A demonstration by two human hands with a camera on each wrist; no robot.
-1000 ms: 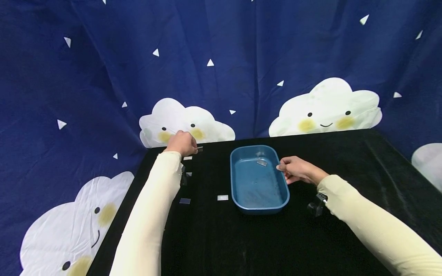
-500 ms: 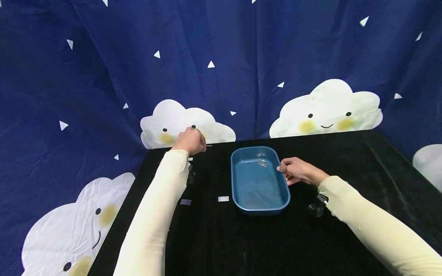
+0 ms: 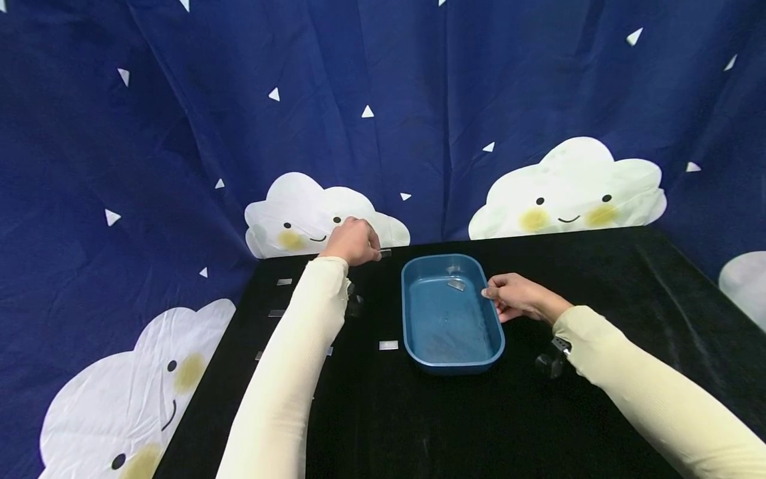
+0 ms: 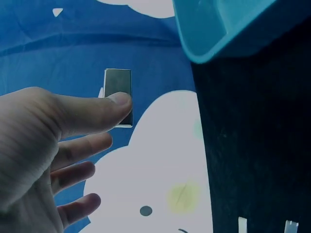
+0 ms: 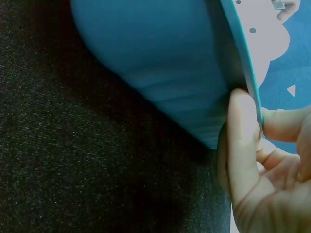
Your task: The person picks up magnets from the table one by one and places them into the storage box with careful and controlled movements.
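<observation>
My left hand (image 3: 353, 241) is above the far side of the table, left of a blue plastic tray (image 3: 453, 336). Between thumb and fingers it pinches a small rectangular glass-like plate (image 4: 118, 80), dark with thin pale edges. The other fingers of that hand are spread beneath the thumb in the left wrist view. My right hand (image 3: 517, 296) grips the tray's right rim, thumb on one side and fingers on the other (image 5: 243, 141). A similar small plate (image 3: 457, 285) lies inside the tray near its far end.
Several more small plates lie on the black cloth left of the tray, among them a pale plate (image 3: 388, 345), a far plate (image 3: 284, 282) and a dark plate (image 3: 276, 313). My left sleeve (image 3: 287, 372) covers part of that area. A blue cloud-patterned curtain (image 3: 383, 153) hangs behind.
My left hand has lifted the small plate and carried it right, toward the tray. Plates on the left have come out from behind the sleeve. The right hand stays on the rim.
</observation>
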